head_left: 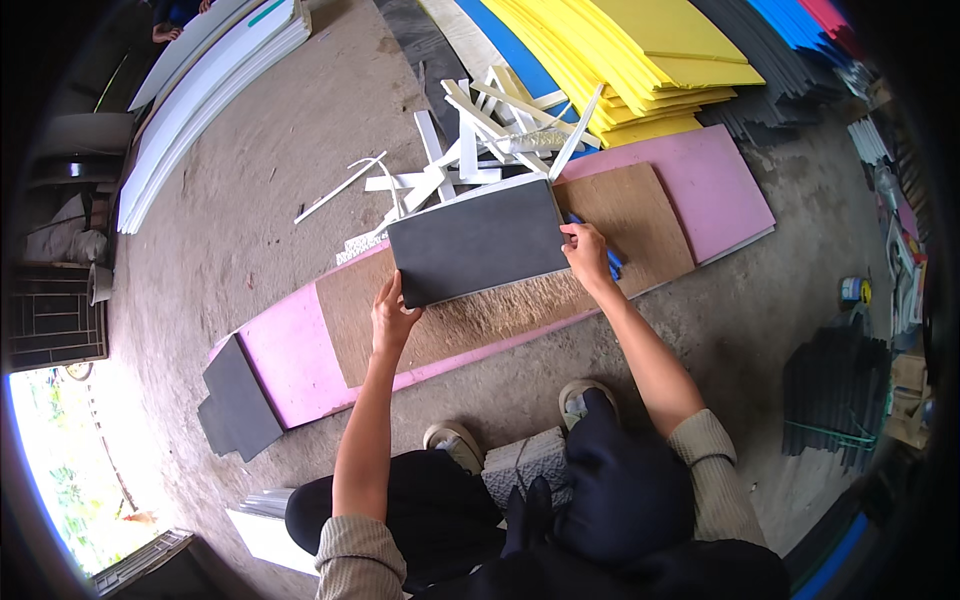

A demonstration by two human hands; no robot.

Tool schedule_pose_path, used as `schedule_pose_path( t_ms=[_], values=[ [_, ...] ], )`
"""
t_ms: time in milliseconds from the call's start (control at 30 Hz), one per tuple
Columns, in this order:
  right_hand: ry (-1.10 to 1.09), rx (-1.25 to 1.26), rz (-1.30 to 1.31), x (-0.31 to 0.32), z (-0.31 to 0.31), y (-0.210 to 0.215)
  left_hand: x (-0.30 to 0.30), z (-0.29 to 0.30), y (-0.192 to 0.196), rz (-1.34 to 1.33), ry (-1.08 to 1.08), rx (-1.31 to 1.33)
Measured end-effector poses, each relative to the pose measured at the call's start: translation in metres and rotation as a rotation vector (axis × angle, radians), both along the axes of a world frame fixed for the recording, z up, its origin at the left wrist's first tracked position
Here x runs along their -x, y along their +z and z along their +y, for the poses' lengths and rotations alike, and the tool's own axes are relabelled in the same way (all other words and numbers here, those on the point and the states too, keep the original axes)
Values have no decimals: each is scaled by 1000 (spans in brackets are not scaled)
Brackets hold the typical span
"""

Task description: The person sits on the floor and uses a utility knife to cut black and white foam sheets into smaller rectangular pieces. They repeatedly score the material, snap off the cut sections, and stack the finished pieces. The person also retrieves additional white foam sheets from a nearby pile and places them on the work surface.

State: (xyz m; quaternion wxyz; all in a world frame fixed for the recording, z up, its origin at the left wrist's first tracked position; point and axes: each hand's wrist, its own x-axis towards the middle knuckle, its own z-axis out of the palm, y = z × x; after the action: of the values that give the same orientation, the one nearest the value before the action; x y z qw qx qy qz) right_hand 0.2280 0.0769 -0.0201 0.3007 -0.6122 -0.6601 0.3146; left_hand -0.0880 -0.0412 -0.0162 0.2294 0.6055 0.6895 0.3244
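Between my hands is a dark grey rectangular foam sheet [478, 240], tilted slightly, over a worn brown board [640, 205]. My left hand [393, 312] grips its near left corner, the thumb at the lower edge. At its right edge my right hand [586, 250] pinches the sheet between thumb and fingers. A blue tool [613, 262], partly hidden by my right hand, lies on the brown board; its kind I cannot make out. Under the brown board rests a long pink sheet [290, 345]. The board's near side is roughly scored.
White foam offcuts [470, 140] are heaped beyond the board. Yellow sheets [650, 60] are stacked at the far right, white sheets [220, 95] at the far left. Dark grey pieces [240, 400] lie on the pink sheet's left end. Another person's hand [166, 33] shows at top left.
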Motion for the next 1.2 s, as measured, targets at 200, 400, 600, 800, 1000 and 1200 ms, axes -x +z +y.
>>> schedule_pose_path(
  t_ms=[200,400,600,800,1000,1200],
  values=[
    [26,-59,13,5,0,-5,-12,-16,6,-44,118,120],
    [40,-16,-26,11,-2,3,-16,-21,12,-101,322,142],
    [36,-47,45,6,0,-4,5,4,7,-150,387,262],
    [36,60,31,12,0,8,18,4,-7,-28,329,283],
    [4,65,44,7,1,5,13,5,-2,-77,331,325],
    [68,-83,-76,15,-10,-1,13,-12,-1,-64,341,348]
  ],
)
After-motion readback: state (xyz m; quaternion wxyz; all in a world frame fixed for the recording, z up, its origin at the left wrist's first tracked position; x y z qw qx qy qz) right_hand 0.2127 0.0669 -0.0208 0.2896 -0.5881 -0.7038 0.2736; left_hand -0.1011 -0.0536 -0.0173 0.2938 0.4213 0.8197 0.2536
